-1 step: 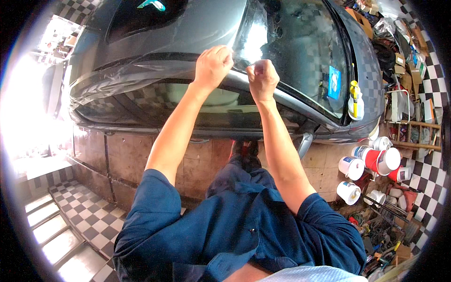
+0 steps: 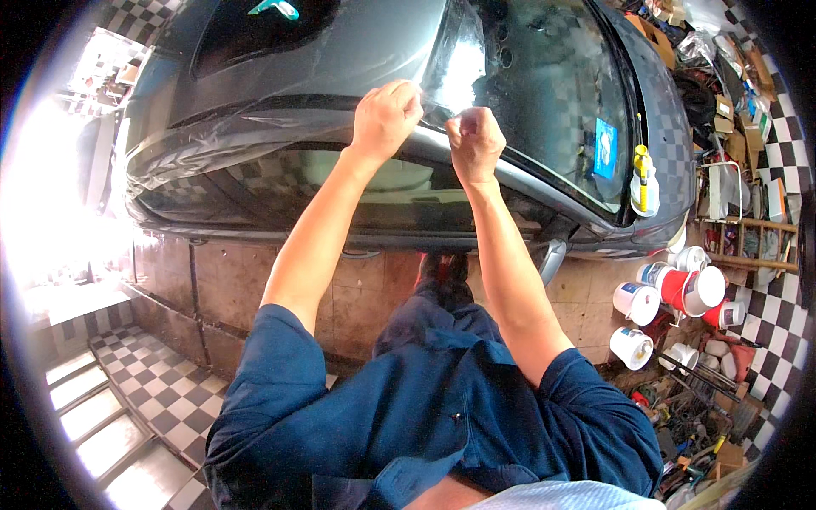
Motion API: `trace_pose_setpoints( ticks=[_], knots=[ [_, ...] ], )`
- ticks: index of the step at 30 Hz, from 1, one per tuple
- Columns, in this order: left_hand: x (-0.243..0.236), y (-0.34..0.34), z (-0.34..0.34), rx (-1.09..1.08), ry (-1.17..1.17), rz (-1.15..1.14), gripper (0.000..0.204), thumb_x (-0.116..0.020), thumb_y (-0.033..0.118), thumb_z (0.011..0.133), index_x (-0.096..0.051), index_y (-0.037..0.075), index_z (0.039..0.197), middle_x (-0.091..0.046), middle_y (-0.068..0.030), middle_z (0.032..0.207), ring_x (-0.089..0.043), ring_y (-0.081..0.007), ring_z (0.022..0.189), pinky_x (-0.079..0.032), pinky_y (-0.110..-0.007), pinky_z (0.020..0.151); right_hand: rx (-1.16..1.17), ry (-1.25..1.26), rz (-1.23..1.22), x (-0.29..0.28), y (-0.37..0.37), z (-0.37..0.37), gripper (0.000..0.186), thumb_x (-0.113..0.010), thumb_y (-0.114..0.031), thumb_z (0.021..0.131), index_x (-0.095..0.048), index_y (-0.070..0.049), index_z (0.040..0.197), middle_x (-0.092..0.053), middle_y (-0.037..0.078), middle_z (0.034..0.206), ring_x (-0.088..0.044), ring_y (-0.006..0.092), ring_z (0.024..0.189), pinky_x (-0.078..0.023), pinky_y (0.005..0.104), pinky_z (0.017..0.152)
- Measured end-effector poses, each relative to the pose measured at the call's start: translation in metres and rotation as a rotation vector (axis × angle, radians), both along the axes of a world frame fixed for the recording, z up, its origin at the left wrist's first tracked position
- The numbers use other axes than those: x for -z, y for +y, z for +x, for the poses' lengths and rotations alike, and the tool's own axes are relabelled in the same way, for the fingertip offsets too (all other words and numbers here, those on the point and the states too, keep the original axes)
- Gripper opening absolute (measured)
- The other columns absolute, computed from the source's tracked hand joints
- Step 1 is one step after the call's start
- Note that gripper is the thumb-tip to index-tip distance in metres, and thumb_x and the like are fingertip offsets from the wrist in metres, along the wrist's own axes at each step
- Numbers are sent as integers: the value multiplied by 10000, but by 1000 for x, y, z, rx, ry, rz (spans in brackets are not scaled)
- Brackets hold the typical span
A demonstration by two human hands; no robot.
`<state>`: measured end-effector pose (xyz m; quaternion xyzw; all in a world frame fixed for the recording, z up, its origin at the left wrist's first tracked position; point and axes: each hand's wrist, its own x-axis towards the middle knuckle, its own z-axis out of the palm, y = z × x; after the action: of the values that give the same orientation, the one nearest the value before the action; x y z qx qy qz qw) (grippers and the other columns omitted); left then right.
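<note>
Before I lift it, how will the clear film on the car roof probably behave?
The clear film would probably be floppy, since it lies in loose, wrinkled folds. It may feel light for its size: it looks thin enough that the dark car shows through.

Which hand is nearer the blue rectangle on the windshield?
The right hand, closed at the windshield's near edge. It's closer to the blue rectangle; the left hand, also closed, is farther left, toward the roof.
</note>
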<state>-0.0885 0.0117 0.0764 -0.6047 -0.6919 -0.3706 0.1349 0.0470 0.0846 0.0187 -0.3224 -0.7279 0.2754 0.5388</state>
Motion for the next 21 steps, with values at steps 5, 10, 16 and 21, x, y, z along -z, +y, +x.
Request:
trace_pose_setpoints(
  ticks=[5, 10, 16, 21],
  knots=[
    [-9, 3, 9, 42, 98, -67, 221, -646, 123, 747, -589, 92, 958, -624, -57, 892, -619, -257, 794, -483, -349, 676, 20, 27, 33, -12, -4, -3, 148, -660, -35, 730, -531, -63, 796, -538, 51, 648, -521, 163, 540, -443, 278, 530],
    [-5, 16, 8, 2, -77, -134, 158, -667, 232, 789, -626, 110, 880, -622, -48, 804, -613, -219, 668, -474, -320, 588, 11, 25, 119, -9, -2, -6, 135, -644, -28, 751, -546, -56, 839, -528, 64, 672, -509, 174, 544, -442, 286, 536],
    [-9, 22, 9, 17, -5, -140, 172, -682, 262, 777, -612, 105, 772, -578, -36, 705, -588, -210, 609, -460, -335, 548, -8, 60, 47, -6, -14, -6, 127, -651, -33, 788, -555, -44, 871, -515, 57, 683, -493, 128, 558, -427, 254, 530],
    [-11, 26, 9, 13, -62, -203, 210, -702, 284, 751, -607, 99, 722, -569, -39, 681, -580, -207, 608, -449, -333, 542, -46, 231, -97, -2, -24, -12, 303, -682, -47, 784, -508, -31, 1031, -536, 45, 806, -511, 105, 622, -436, 241, 533]
  ],
)
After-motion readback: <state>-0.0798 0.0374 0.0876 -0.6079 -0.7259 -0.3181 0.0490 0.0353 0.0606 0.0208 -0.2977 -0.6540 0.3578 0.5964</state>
